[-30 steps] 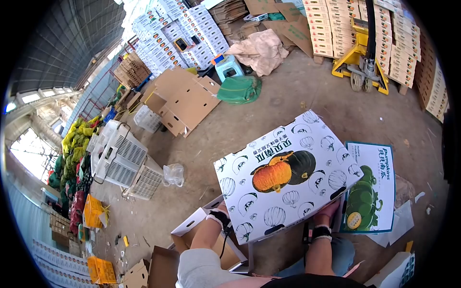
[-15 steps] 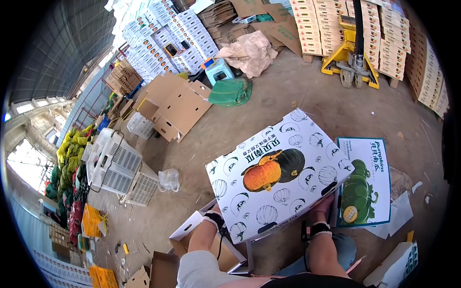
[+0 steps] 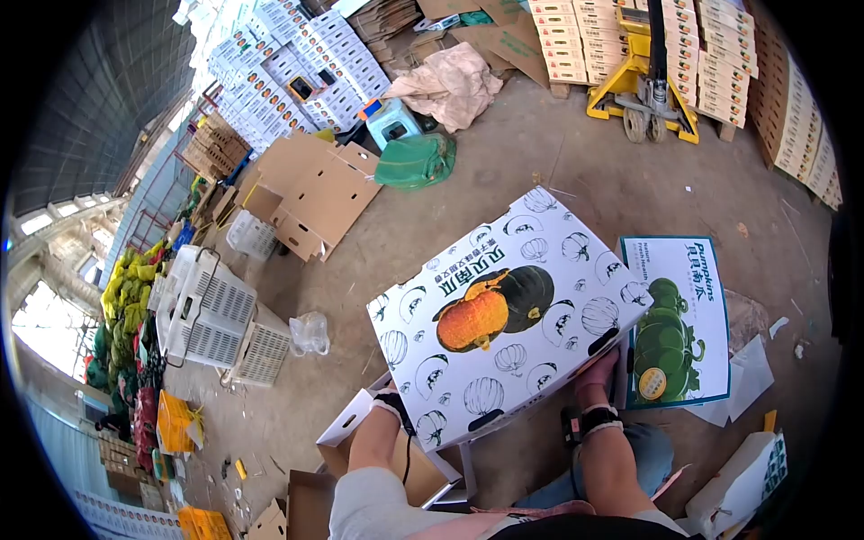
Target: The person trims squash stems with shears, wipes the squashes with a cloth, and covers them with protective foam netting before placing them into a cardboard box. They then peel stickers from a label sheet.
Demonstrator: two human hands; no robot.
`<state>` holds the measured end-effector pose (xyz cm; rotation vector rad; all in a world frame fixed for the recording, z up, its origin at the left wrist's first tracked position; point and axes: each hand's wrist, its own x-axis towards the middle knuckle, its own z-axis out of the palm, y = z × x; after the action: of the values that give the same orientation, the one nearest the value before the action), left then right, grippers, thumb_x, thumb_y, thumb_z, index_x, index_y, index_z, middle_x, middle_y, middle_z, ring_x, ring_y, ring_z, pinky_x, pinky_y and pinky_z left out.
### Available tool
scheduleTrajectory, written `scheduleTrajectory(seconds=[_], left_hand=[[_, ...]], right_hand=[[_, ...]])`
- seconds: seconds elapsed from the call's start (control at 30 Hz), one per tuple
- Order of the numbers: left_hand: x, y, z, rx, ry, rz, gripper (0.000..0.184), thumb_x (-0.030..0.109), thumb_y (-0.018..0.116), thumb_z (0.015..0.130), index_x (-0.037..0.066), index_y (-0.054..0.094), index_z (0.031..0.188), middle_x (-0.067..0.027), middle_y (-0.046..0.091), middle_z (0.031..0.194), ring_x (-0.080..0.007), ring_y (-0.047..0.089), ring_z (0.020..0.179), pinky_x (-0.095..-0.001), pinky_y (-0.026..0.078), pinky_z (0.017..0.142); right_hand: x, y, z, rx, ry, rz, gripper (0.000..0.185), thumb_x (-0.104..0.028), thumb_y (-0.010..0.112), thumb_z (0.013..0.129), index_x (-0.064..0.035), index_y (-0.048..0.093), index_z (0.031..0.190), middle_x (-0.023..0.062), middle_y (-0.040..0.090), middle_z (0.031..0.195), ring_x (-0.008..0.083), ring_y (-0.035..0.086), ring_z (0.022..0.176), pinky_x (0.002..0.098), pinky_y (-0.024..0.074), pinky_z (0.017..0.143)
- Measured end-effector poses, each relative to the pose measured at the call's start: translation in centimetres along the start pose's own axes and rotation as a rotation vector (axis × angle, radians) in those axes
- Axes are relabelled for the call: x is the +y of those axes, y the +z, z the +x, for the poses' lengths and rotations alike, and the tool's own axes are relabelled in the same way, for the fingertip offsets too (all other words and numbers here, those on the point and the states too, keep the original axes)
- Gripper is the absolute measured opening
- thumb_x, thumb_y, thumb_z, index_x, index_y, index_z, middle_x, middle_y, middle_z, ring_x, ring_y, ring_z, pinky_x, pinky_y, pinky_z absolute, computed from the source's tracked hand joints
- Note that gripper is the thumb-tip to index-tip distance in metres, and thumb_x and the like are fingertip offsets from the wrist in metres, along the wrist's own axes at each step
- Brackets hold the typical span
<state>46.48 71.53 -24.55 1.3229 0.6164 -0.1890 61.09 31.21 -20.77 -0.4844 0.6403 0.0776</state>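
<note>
A white pumpkin box (image 3: 576, 261), printed with an orange and a dark green pumpkin, is held tilted in front of me. My right hand (image 3: 596, 371) grips its near right side, with the fingers partly hidden under the edge. At its left end is my left hand (image 3: 389, 396), mostly covered by the box, its wrist in a dark band. Below and left stands an open cardboard box (image 3: 346, 421), partly behind my left arm. Close to my right hand lies another box (image 3: 711, 315) with a green pumpkin print.
White plastic crates (image 3: 211, 306) stand to the left, near a clear plastic bag (image 3: 309, 333). Flattened cardboard (image 3: 319, 193) and a green sack (image 3: 414, 162) lie ahead. A yellow pallet jack (image 3: 634, 81) stands by stacked cartons (image 3: 724, 63). White paper (image 3: 747, 378) lies at right.
The surroundings and the held box have shifted slightly up and left in view, as my head turned. Both hands keep their places on the box.
</note>
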Motion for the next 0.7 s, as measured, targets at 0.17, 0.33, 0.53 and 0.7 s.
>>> scheduleTrajectory(seconds=[0.17,0.33,0.53,0.7], left_hand=[[-0.7,-0.5,-0.7,0.032,0.013,-0.007,0.048,0.038,0.040,0.090,0.011,0.043,0.129,-0.0065,0.049,0.129,-0.0291,0.048,0.113,-0.0414,0.040,0.094],[-1.3,-0.3,-1.9,0.084,0.005,0.013,0.047,0.037,0.040,0.090,0.011,0.044,0.129,-0.0066,0.049,0.129,-0.0290,0.048,0.112,-0.0411,0.041,0.094],[-2.8,0.3,-3.7,0.153,-0.039,0.021,0.046,0.036,0.040,0.090,0.011,0.045,0.128,-0.0067,0.050,0.128,-0.0290,0.049,0.111,-0.0406,0.041,0.094],[-4.3,0.0,-5.2,0.197,-0.076,0.019,0.045,0.036,0.040,0.090,0.011,0.045,0.128,-0.0069,0.051,0.127,-0.0289,0.050,0.110,-0.0402,0.041,0.093]], right_hand=[[1.2,-1.3,2.1,-0.056,0.001,0.135,0.055,-0.054,0.030,0.088,-0.0129,0.055,0.114,0.0056,0.058,0.108,0.0235,0.053,0.102,0.0348,0.0410,0.090],[1.6,-2.1,3.3,-0.092,-0.009,0.188,0.057,-0.051,0.028,0.091,-0.0102,0.049,0.124,0.0085,0.053,0.122,0.0263,0.049,0.112,0.0369,0.0378,0.096],[1.2,-2.0,3.1,-0.120,-0.021,0.238,0.053,-0.045,0.027,0.093,-0.0062,0.050,0.122,0.0113,0.054,0.120,0.0279,0.051,0.108,0.0397,0.0397,0.095],[1.4,-2.6,3.5,-0.101,-0.049,0.195,0.053,-0.045,0.028,0.093,-0.0064,0.050,0.122,0.0110,0.054,0.119,0.0271,0.051,0.108,0.0391,0.0397,0.095]])
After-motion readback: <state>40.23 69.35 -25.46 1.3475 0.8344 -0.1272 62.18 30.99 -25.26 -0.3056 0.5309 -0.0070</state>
